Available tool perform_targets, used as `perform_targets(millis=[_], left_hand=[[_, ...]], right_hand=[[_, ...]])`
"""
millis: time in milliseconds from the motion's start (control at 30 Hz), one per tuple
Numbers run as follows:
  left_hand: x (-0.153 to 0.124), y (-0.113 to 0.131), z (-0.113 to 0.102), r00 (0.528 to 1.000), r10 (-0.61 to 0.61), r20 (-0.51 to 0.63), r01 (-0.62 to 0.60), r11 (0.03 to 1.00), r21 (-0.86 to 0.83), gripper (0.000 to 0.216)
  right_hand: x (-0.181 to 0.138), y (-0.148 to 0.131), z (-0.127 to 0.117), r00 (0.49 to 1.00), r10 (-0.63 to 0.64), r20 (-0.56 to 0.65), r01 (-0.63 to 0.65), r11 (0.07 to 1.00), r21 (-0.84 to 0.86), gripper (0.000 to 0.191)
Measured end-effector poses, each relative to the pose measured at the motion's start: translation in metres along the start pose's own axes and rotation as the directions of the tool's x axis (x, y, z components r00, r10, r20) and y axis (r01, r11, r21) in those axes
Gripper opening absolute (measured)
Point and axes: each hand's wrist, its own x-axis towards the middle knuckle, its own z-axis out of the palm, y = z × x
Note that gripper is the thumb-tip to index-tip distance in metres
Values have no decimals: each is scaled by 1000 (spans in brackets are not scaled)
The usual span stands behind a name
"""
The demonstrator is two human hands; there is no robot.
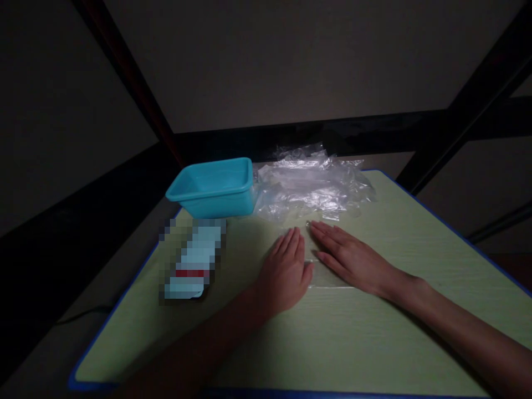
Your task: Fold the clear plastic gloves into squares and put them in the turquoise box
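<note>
A clear plastic bag point(328, 279) lies flat on the light green table, its edges showing faintly between and below my hands. My left hand point(286, 271) rests palm down over its left part, fingers stretched out. Palm down as well, my right hand point(344, 255) presses on its right part with the fingers extended toward the upper left. Much of the bag is hidden under both hands. Just beyond them spreads a loose pile of crumpled clear plastic bags point(311, 185).
Left of the pile stands a turquoise plastic basin point(220, 202). A pixelated phone-like object point(193, 257) lies near the table's left side. The table point(374, 343) has a blue edge, and a wall rises behind it. A dark cable point(83, 315) runs off at the left.
</note>
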Motion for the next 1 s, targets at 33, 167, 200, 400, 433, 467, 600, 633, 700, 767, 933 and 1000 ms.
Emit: perform_targets(millis=[33,167,200,400,433,467,600,633,700,767,933,1000], left_hand=[[0,0,0,1000,-10,10,10,1000,-5,53],[-1,0,1,999,-34,11,34,999,-15,54],[-1,0,1,999,-36,10,36,999,-17,54],[-2,1,-1,998,-55,28,55,998,-21,53],[-2,1,-1,998,-59,31,60,998,-18,53],[-2,1,-1,997,-63,34,63,998,-14,54],[-3,2,-1,997,-76,29,76,997,11,55],[-4,2,-1,996,-80,25,80,997,19,55],[-4,3,-1,996,-93,19,92,995,34,55],[-4,3,-1,994,-102,25,101,994,44,56],[-3,4,-4,992,-117,57,113,992,61,56],[-3,4,-4,991,-120,61,115,991,70,56]], right_hand=[[-1,0,0,1000,1,14,-1,1000,-3,53],[-3,-2,3,999,9,51,-9,1000,0,56],[-4,-2,4,998,11,55,-11,1000,3,57],[-5,0,8,998,31,51,-31,999,-13,59],[-5,0,8,998,35,56,-34,999,-22,59],[-5,0,8,997,37,62,-35,999,-32,59],[-5,-1,7,996,47,82,-41,997,-66,61],[-5,-1,7,995,50,83,-44,997,-70,61],[-6,-1,8,995,56,82,-50,996,-73,62],[-6,-1,8,995,61,80,-56,996,-70,62],[-6,0,8,994,75,77,-70,995,-67,61],[-7,0,8,994,76,77,-71,995,-66,62]])
